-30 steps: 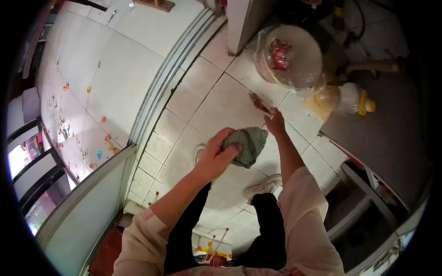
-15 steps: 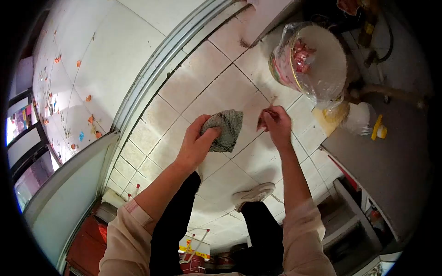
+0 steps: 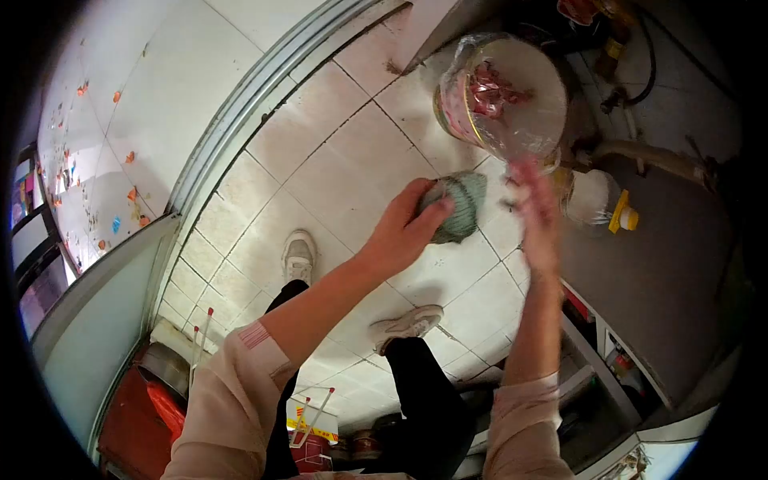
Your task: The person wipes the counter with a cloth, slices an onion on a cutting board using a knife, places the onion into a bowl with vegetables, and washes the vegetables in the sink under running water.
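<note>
My left hand (image 3: 404, 228) is closed on a folded grey-green cloth (image 3: 468, 206), thumb across its near side. The cloth hangs above the floor tiles in the middle of the view. To its right, my right hand (image 3: 542, 232) is raised at the near edge of a round bin (image 3: 452, 120), its fingers smeared by motion. Whether it holds anything cannot be made out. A clear plastic bag lines the bin, and crumpled reddish scraps (image 3: 492, 92) lie inside.
A clear jug with a yellow cap (image 3: 624, 212) lies beside the bin by a grey surface (image 3: 656, 296). A curved metal door track (image 3: 240, 100) crosses the upper left; orange scraps (image 3: 132, 194) litter the floor beyond. My shoes (image 3: 408, 324) stand on the tiles.
My left hand has carried the cloth right and slightly up. My right hand has moved right toward the bin and is now blurred. The view has shifted, and my left shoe now shows fully.
</note>
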`<state>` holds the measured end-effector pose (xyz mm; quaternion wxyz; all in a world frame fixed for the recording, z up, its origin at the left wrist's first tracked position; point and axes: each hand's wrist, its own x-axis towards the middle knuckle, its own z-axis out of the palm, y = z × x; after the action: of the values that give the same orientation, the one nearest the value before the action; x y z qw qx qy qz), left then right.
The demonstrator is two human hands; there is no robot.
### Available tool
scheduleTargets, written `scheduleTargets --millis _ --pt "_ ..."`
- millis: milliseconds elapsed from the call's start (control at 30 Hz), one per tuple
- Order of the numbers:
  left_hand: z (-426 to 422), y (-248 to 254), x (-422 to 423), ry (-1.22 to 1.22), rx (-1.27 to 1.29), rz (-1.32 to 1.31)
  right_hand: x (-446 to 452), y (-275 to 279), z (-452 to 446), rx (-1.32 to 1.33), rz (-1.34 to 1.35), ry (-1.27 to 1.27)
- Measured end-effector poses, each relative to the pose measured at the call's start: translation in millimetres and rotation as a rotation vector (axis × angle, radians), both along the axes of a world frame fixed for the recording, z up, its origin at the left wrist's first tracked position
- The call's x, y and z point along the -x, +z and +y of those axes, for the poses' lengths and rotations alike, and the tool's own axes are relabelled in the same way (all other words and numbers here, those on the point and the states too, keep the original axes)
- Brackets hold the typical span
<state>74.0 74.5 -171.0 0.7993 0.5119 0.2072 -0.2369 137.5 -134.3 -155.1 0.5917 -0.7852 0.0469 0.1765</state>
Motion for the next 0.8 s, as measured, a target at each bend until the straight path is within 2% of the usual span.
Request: scheduleTargets --millis 33,100,133,167,200,267,333,367,433,467,500,533,567,600,633,700,733,767,800 --pt "-11.0 1.2 -7.8 0.005 0.041 -0.044 21.7 -4.3 7.1 -0.088 0.079 0.021" --pt "-21.7 3.4 -22.0 0.001 0.095 -0.088 59.2 -20.2 10.6 -0.386 0.286 -0.104" --pt "-21.5 5.8 -30.0 -0.194 0.051 -0.143 68.3 -24.4 8.8 -0.379 0.286 -0.109" --pt "-22.0 3.9 -37.9 -0.388 0.001 -0.199 75.1 -28.6 7.3 -0.566 0.297 -0.260" --pt "-26.8 -9.5 -44.6 -0.461 -0.167 -0.166 80.9 -33.0 3.2 -0.754 0.302 -0.412" --pt "-31.9 -55.8 -57.7 -0.178 -0.383 -0.342 101.0 -41.5 -14.2 -0.751 0.305 -0.485" --pt "-41.5 -71.3 -90.5 0.011 -0.698 -0.034 123.5 -31.3 -25.3 -0.650 0.357 -0.594" --pt "-39.0 -72.1 -108.0 -0.016 -0.450 0.178 141.8 -32.1 -39.9 -0.652 0.407 -0.533" --pt "-48.1 -84.1 -130.6 0.089 -0.244 0.287 173.9 -17.7 -54.0 -0.564 0.498 -0.505" --pt "-52.6 -96.7 -136.8 0.109 -0.233 0.246 191.8 -12.2 -67.4 -0.380 0.579 -0.417" --pt "-56.2 -86.5 -143.2 0.116 -0.164 0.228 202.9 -1.0 -70.3 -0.412 0.650 -0.462" --pt "-65.6 -99.3 -150.1 0.181 -0.238 0.162 214.4 13.1 -72.6 -0.444 0.631 -0.436" --pt "-64.4 -86.4 -157.4 0.102 -0.244 0.181 222.7 29.5 -74.4 -0.478 0.615 -0.412" --pt "-68.3 -150.9 -170.3 0.026 -0.742 -0.003 216.7 55.3 -73.2 -0.337 0.700 -0.402" --pt "-59.1 -135.3 -119.9 -0.022 -0.768 0.077 240.5 65.5 -86.0 -0.530 0.721 -0.376" --pt "-58.3 -66.3 -120.5 0.098 -0.454 0.093 263.2 107.0 -94.2 -0.659 0.698 -0.382" --pt "-39.3 -92.2 -82.7 0.020 -0.543 0.110 280.7 128.9 -95.1 -0.734 0.701 -0.368" --pt "-36.2 -114.0 -73.4 -0.004 -0.600 0.072 297.5 170.4 -94.7 -0.604 0.768 -0.462" --pt "-49.9 15.0 -72.3 -0.183 -0.847 0.008 288.0 187.4 -92.2 -0.795 0.661 -0.464"
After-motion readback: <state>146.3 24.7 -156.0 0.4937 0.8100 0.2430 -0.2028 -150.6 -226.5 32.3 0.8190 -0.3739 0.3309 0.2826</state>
